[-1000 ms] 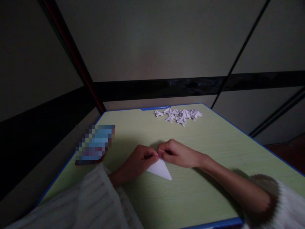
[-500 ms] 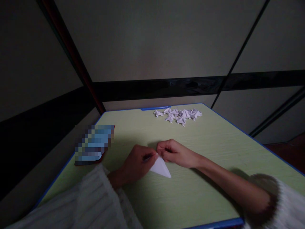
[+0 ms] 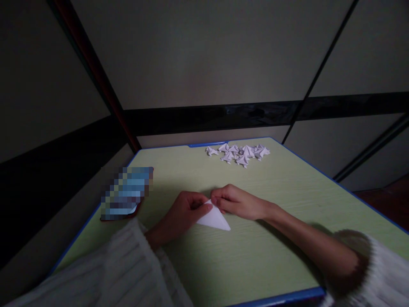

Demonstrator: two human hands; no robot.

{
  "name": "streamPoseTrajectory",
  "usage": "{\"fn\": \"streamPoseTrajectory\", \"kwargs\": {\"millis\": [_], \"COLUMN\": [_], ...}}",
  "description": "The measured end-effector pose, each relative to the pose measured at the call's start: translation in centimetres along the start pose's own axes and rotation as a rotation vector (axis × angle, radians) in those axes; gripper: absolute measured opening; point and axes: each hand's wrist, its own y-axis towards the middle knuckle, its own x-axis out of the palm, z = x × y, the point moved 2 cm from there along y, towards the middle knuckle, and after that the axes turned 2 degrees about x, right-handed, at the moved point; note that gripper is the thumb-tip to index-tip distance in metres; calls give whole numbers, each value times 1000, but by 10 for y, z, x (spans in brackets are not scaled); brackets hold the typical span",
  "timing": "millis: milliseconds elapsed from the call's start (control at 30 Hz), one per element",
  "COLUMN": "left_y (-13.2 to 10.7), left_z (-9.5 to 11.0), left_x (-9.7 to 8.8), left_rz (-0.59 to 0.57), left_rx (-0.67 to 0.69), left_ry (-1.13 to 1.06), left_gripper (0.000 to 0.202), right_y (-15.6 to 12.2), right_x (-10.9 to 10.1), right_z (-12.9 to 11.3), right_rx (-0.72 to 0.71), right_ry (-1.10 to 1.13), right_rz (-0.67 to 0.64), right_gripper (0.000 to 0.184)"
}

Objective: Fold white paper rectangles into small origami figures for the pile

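A white paper [image 3: 214,221] is held between the left hand [image 3: 183,215] and the right hand [image 3: 241,202] over the middle of the tabletop [image 3: 297,183]. It is seen as a triangle, its top corner caught between the two hands and one free corner pointed to the right; its left part is hidden by the left hand. The left grip is closed on the paper, with the thumb laid along the upper face. The top corner is pinched by the right thumb and curled fingers, so that grip is closed too. Whether the tabletop is touched by the paper cannot be told.

Near the far edge, small white folded shapes [image 3: 243,154] are clustered, one set slightly apart at the left. By the left edge a flat thing [image 3: 128,194] with a dark red border is laid, its face masked by pixelation. The tabletop is pale green, edged in blue.
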Motion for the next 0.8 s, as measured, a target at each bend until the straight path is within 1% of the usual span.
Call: {"fn": "streamPoseTrajectory", "kwargs": {"millis": [133,267,367,433,533,600,667,800], "left_y": [-2,-6,-8,-6,-3,-2,-3,-9], "left_z": [3,8,10,9,6,4,5,8], "left_x": [-1,0,0,-1,-1,-1,-1,1], "left_rz": [18,34,97,119,95,94,117,206], "left_rx": [38,82,134,124,78,74,100,268], "left_ry": [64,147,222,197,104,98,172,437], "left_gripper": [26,26,23,21,20,21,21,22], "right_y": [0,0,1,1,2,2,2,3], "right_x": [2,4,5,4,2,2,3,7], "right_z": [-2,-2,-2,-2,-2,-2,-2,0], "right_rx": [-17,-21,-22,-23,-20,-12,-4,10], "right_ry": [-106,-96,-74,-53,-15,-29,-71,-100], "right_rz": [41,69,78,71,41,38,58,73], "right_gripper": [18,18,19,18,19,20,20,19]}}
